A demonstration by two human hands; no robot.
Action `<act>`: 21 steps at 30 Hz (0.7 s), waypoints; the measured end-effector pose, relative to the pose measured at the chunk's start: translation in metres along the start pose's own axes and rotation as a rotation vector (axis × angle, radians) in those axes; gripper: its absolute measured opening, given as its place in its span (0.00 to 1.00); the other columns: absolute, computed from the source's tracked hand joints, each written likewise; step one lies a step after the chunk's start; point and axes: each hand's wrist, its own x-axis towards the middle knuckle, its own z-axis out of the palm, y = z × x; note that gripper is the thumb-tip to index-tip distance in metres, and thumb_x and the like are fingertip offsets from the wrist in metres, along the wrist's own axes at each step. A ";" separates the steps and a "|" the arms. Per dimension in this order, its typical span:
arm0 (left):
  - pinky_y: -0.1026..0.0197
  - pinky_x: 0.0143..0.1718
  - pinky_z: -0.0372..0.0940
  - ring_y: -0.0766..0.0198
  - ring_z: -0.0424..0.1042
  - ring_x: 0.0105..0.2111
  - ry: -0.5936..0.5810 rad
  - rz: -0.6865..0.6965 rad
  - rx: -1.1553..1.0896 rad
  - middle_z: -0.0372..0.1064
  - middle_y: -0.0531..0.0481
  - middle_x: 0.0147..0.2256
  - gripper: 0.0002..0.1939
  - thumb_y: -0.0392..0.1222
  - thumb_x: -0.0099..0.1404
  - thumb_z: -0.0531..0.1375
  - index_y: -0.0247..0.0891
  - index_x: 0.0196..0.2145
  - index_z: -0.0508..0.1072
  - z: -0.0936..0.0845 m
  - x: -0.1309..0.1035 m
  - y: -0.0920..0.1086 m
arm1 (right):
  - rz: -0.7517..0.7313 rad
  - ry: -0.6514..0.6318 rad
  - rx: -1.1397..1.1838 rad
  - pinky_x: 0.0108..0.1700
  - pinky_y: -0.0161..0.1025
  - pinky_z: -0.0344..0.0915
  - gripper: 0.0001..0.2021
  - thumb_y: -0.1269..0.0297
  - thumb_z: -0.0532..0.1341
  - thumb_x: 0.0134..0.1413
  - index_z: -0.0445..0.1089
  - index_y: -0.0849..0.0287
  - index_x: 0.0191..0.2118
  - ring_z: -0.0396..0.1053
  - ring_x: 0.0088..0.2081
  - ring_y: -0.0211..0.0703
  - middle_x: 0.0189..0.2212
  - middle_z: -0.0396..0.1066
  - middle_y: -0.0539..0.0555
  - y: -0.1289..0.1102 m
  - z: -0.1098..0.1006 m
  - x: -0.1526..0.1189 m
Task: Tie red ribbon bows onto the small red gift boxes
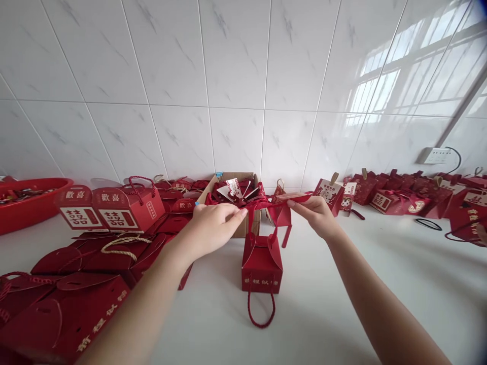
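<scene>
A small red gift box (262, 261) with gold characters stands upright on the white table in front of me. Its twisted rope handle (262, 325) hangs toward me over the near side. From its top rises a red ribbon (262, 204), stretched between my hands above the box. My left hand (217, 223) pinches the ribbon on the left between thumb and fingers. On the right, my right hand (311, 212) is closed on the other part of it. One ribbon end dangles below, between the box and my right hand.
An open cardboard box (239, 232) with red and white paper pieces stands behind. Flat red boxes (95, 299) are piled at left, beside a red basin (30, 203). Several finished-looking boxes (395, 200) line the back right, near a black loop (428, 224) and a power strip (436, 155).
</scene>
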 end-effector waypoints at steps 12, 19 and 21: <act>0.49 0.46 0.51 0.52 0.69 0.29 -0.175 -0.203 0.341 0.71 0.48 0.20 0.24 0.58 0.62 0.47 0.40 0.16 0.63 -0.015 -0.024 -0.064 | 0.577 0.183 -0.341 0.34 0.41 0.62 0.15 0.54 0.57 0.49 0.73 0.60 0.26 0.67 0.30 0.44 0.26 0.74 0.55 0.022 -0.048 -0.102; 0.44 0.46 0.51 0.52 0.67 0.26 -0.280 -0.225 0.407 0.66 0.47 0.16 0.26 0.57 0.61 0.48 0.39 0.12 0.58 -0.009 -0.030 -0.082 | 0.674 0.151 -0.537 0.32 0.44 0.61 0.09 0.60 0.59 0.43 0.72 0.58 0.22 0.67 0.29 0.48 0.25 0.72 0.55 0.035 -0.047 -0.134; 0.40 0.49 0.48 0.47 0.68 0.36 -0.153 -0.140 0.407 0.72 0.44 0.27 0.24 0.57 0.60 0.51 0.39 0.14 0.63 -0.003 -0.029 -0.078 | 0.620 0.205 -0.611 0.39 0.47 0.62 0.11 0.58 0.60 0.44 0.73 0.57 0.33 0.68 0.38 0.53 0.39 0.72 0.58 0.032 -0.041 -0.129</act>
